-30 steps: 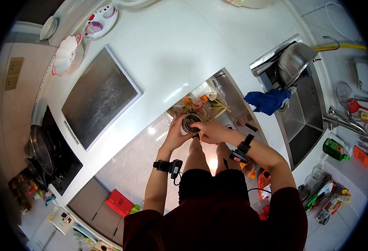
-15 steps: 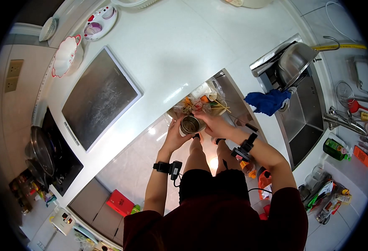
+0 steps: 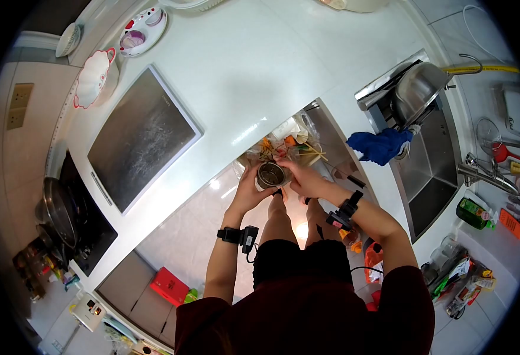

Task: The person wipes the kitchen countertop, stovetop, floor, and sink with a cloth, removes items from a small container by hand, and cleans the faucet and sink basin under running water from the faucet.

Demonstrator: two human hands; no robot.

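Observation:
Between my two hands is a small round metal container point(image 3: 271, 175), its opening turned up towards me and its inside dark. My left hand point(image 3: 247, 193) is closed around its left side, thumb along the near rim. From the right, my right hand point(image 3: 305, 179) grips the other side, fingers at the far rim. What lies inside the container, if anything, I cannot make out. Just beyond it is a heap of food scraps and wrappers point(image 3: 289, 140), with orange peelings, wooden sticks and clear plastic, below counter level.
A dark cutting board point(image 3: 144, 139) lies on the white counter point(image 3: 260, 65). Behind it stand a red-rimmed bowl point(image 3: 94, 83) and a plate point(image 3: 157, 36) with cut onion. On the right, a metal pot point(image 3: 417, 89) and blue cloth point(image 3: 380, 145) sit by the sink point(image 3: 431, 171).
The container and both hands shift very slightly, and its opening faces me a little more. Both hands keep their hold; everything else stays put.

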